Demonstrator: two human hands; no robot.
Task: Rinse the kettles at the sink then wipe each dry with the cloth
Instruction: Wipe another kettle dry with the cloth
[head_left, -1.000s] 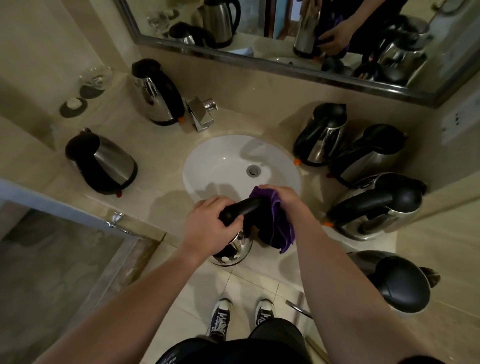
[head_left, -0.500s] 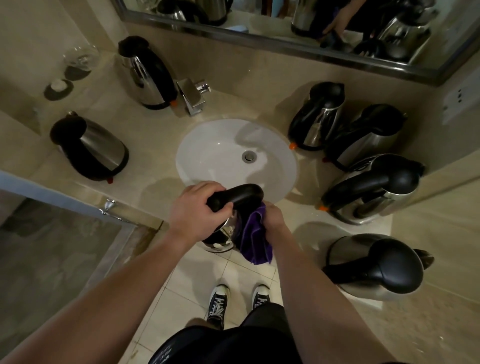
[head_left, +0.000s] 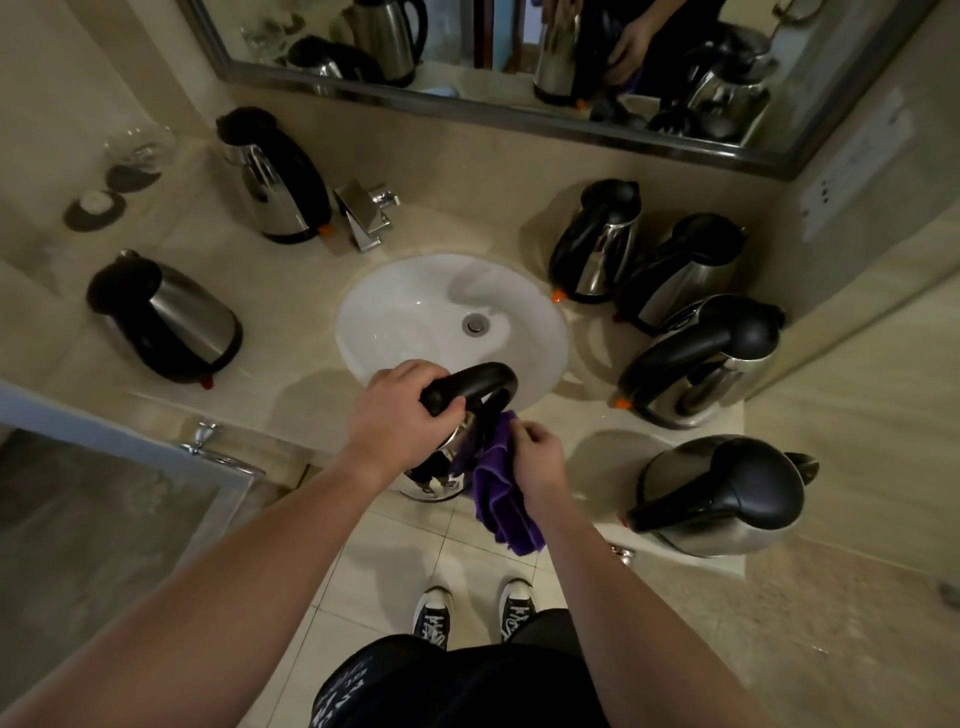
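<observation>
My left hand (head_left: 402, 413) grips the black handle of a steel kettle (head_left: 470, 389), holding it in the air at the front edge of the white sink (head_left: 415, 306). My right hand (head_left: 537, 457) holds a purple cloth (head_left: 501, 499) against the kettle's right side, and the cloth hangs down below the hand. Most of the kettle's body is hidden under my hands. Two kettles stand on the counter to the left, one near the front (head_left: 166, 322) and one at the back (head_left: 272, 176). Several more kettles (head_left: 701, 358) crowd the counter to the right.
A chrome tap (head_left: 366, 210) stands behind the sink. Glassware (head_left: 137, 148) and a small dish sit at the far left. A mirror (head_left: 519, 57) runs along the back wall. A glass panel lies low at the left. My shoes (head_left: 475, 608) are on the tiled floor.
My right hand with the cloth has slid from the kettle's top down along its right side. My left hand kept its grip on the handle.
</observation>
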